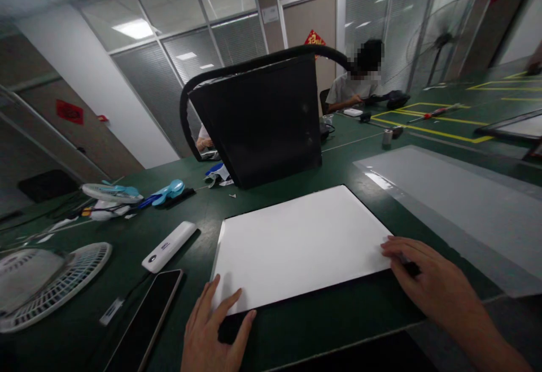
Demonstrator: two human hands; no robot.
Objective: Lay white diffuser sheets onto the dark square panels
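A flat white panel (pixel 296 242) with a thin dark edge lies on the green table (pixel 339 152) right in front of me. My left hand (pixel 212 327) rests with spread fingers on the panel's near left corner. My right hand (pixel 427 279) lies at the panel's near right corner, fingertips touching its edge, palm down. Neither hand grips anything. A black upright frame (pixel 258 118) with a curved black tube over its top stands just behind the panel.
A phone (pixel 146 321), a white power bank (pixel 169 246), a white fan (pixel 46 284) and blue tools (pixel 167 192) lie at the left. A translucent sheet (pixel 461 202) lies at the right. A seated person (pixel 359 84) works at the far end, another hand (pixel 204 143) shows behind the frame.
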